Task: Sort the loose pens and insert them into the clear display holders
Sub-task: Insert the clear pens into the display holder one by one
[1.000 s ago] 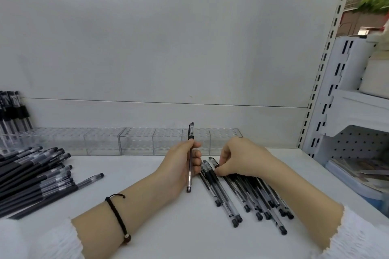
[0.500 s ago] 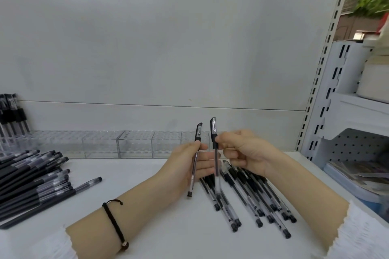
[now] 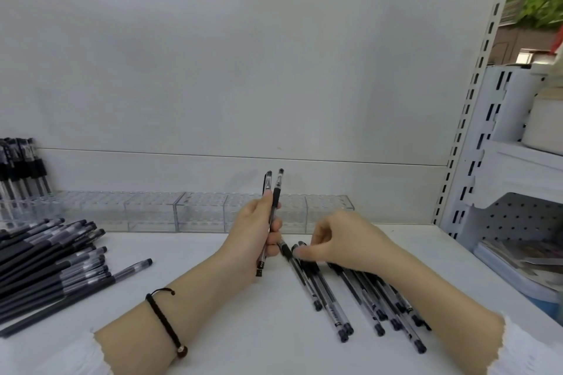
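Note:
My left hand [image 3: 251, 234] grips two pens [image 3: 272, 207] upright, black caps pointing up in front of the clear display holders [image 3: 201, 211]. My right hand [image 3: 344, 242] rests low on the pile of loose pens [image 3: 359, 292] at the right, thumb and fingers pinching the top end of one pen [image 3: 288, 250] that lies on the shelf. The row of clear holders runs along the back wall, and its left end holds several standing pens [image 3: 21, 167].
A larger heap of black pens [image 3: 45, 265] lies at the left of the white shelf [image 3: 213, 329]. A slotted upright post [image 3: 475, 94] and a white side rack [image 3: 518, 167] stand at the right, with a bin of booklets [image 3: 524, 265] below.
The pen my right hand held upright is now in my left hand beside the first one. My right hand has dropped back to the pile and pinches another pen.

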